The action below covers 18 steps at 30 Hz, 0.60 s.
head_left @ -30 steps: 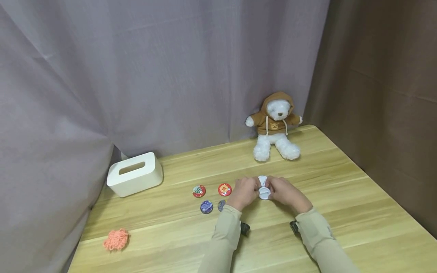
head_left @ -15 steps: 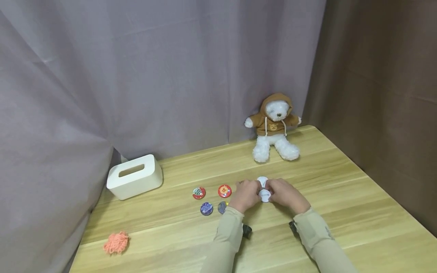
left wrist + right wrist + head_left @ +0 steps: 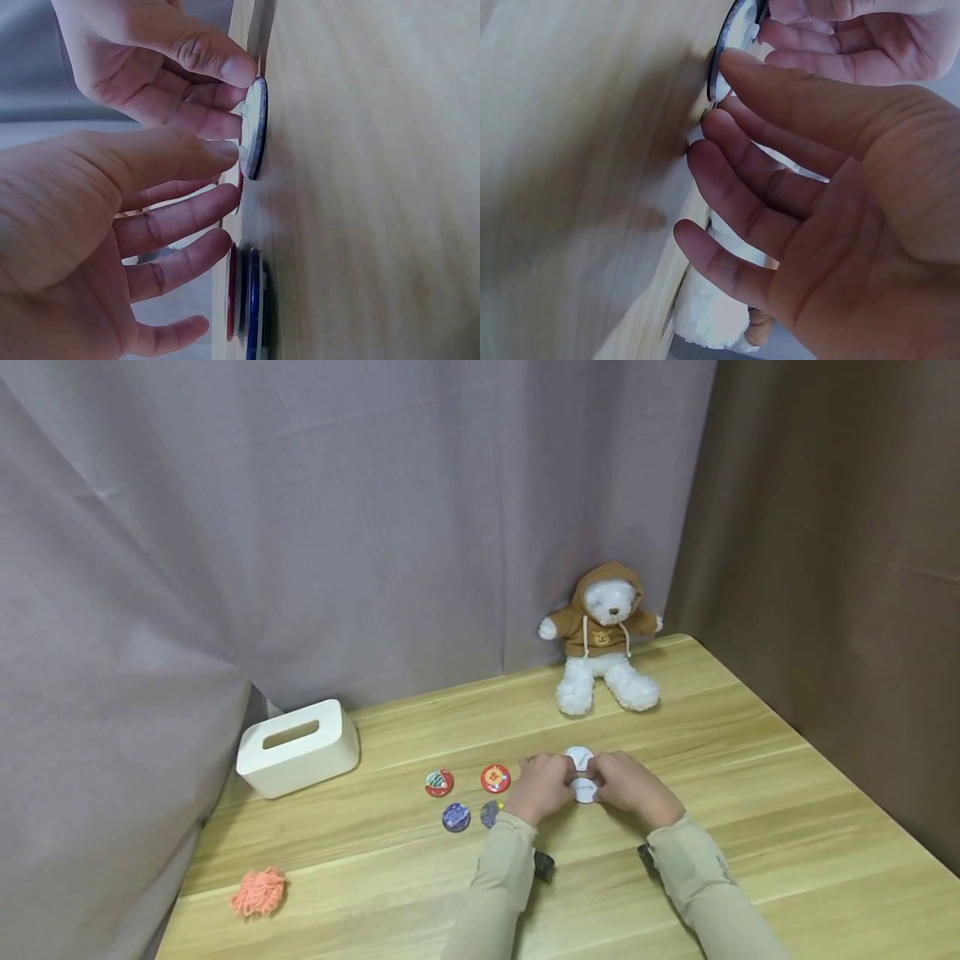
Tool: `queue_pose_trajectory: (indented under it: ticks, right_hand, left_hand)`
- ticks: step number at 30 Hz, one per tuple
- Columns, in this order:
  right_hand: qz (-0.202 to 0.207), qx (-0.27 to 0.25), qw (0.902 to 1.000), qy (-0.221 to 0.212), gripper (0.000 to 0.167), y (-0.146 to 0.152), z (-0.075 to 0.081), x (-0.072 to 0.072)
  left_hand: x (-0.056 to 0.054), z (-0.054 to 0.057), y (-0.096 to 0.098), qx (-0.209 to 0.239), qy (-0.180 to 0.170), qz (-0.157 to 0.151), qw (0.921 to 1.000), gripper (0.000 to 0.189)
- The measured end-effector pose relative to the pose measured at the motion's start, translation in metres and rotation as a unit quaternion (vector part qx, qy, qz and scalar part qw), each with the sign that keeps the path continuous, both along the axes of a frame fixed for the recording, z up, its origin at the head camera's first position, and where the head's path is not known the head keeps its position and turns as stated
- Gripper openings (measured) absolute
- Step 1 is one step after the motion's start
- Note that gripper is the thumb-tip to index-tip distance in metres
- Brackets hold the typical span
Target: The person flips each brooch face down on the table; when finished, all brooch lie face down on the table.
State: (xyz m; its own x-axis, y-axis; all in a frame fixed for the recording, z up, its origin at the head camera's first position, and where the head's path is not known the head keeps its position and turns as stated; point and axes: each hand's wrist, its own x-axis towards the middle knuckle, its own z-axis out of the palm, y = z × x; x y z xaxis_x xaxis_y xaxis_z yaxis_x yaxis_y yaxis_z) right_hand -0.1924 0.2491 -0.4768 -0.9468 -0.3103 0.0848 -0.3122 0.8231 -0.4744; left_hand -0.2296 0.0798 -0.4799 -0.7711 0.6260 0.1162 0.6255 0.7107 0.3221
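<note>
In the head view two round pin badges lie with white backs up, one behind the other. My left hand (image 3: 542,787) and right hand (image 3: 630,787) meet over them from either side. Between my thumbs the nearer badge (image 3: 583,791) is pinched at its edges; a pin shows on its back. The farther badge (image 3: 580,757) sits just beyond, by the index fingertips. In the left wrist view, the gripped badge (image 3: 255,127) appears edge-on, close over the wood, with both thumb tips at its rim. My right hand's other fingers (image 3: 742,202) spread loosely.
Left of my hands lie a red tree badge (image 3: 438,782), a red-and-gold badge (image 3: 495,778), a blue badge (image 3: 456,817) and a grey badge (image 3: 490,813) partly behind the left hand. Around them are a white tissue box (image 3: 298,749), coral yarn (image 3: 258,892) and a teddy bear (image 3: 604,639).
The nearer white-backed badge has shifted slightly toward me, and the gap to the farther one has widened. My left hand has moved a little right, uncovering more of the grey badge.
</note>
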Motion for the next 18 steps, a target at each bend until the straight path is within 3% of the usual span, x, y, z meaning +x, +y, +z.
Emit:
queue_pose_trajectory:
  ticks: [6, 18]
  right_hand:
    - [-0.01, -0.002, 0.9995, -0.031, 0.014, -0.001, 0.003, -0.004]
    - [-0.006, -0.009, 0.9992, -0.039, 0.021, -0.013, 0.013, -0.009]
  left_hand:
    - [-0.003, 0.002, -0.01, 0.015, -0.009, 0.005, 0.9998, 0.005]
    - [-0.004, 0.003, -0.029, 0.006, -0.005, 0.02, 0.9998, 0.011]
